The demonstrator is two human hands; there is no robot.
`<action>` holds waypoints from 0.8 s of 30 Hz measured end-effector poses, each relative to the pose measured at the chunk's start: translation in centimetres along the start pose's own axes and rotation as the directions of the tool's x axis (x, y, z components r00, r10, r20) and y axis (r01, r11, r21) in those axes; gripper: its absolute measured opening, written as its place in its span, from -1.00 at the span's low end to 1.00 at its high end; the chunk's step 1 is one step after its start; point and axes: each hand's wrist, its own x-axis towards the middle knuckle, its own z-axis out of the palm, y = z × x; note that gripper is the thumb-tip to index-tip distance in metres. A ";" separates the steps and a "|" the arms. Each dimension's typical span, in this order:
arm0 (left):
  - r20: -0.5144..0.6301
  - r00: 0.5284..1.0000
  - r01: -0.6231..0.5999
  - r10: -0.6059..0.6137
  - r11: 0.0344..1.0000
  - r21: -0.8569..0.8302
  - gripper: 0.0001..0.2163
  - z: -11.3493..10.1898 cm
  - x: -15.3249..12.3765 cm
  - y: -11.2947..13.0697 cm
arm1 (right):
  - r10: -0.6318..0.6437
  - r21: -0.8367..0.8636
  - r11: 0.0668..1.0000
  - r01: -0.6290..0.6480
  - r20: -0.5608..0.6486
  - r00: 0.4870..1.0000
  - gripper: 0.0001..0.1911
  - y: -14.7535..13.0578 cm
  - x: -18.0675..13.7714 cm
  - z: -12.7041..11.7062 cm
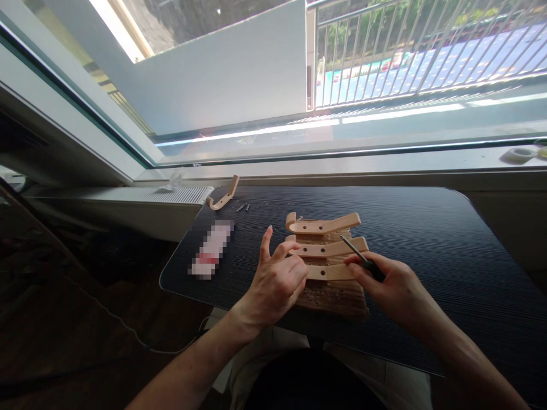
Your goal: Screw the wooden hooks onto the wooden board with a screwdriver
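Observation:
Three pale wooden hooks lie side by side across a rough wooden board (337,302). The far hook (314,228) and the middle hook (314,249) each show two dark holes. On the near hook (335,273) one hole shows; its left end is covered by my left hand (277,279), whose fingers are curled closed on it, one finger raised. What else the fingertips may pinch is hidden. My right hand (387,279) grips a screwdriver (356,250) by its dark handle, the shaft slanting up and left over the middle hook, with fingertips by the near hook's right end.
Another wooden hook (224,199) rests at the black table's (419,228) far left corner, beside a couple of screws (243,208). A blurred pink and white packet (212,250) lies left of my hand. Beyond the table are a windowsill (299,168) and a tape roll (519,155).

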 end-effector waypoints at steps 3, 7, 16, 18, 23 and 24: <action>0.026 1.000 -0.017 0.017 0.999 0.031 -0.89 -0.2 0.1 -0.1 | 0.012 0.007 1.000 -0.012 0.008 1.000 -0.74 -0.1 0.0 0.0; 0.033 0.999 -0.023 0.022 0.999 0.032 -0.89 -0.1 0.2 -0.2 | 0.024 0.009 1.000 -0.025 0.027 0.999 -0.73 -0.1 0.0 0.0; 0.053 0.999 -0.006 0.005 1.000 0.015 -0.90 0.2 0.5 -0.4 | -0.004 -0.066 0.998 0.009 0.078 0.997 -0.67 -0.4 0.1 -0.7; 0.055 0.998 0.006 -0.006 1.000 0.012 -0.91 0.2 0.5 -0.3 | 0.010 -0.099 0.995 -0.001 0.090 0.996 -0.60 -0.6 0.1 -1.0; 0.062 0.998 0.025 -0.025 1.000 0.009 -0.94 0.3 0.4 -0.3 | 0.030 -0.104 0.994 -0.023 0.065 0.997 -0.50 -0.7 -0.1 -1.3; 0.063 0.998 0.026 -0.026 1.000 0.006 -0.94 0.3 0.4 -0.3 | 0.045 -0.091 0.995 -0.039 0.070 0.997 -0.51 -0.7 -0.1 -1.3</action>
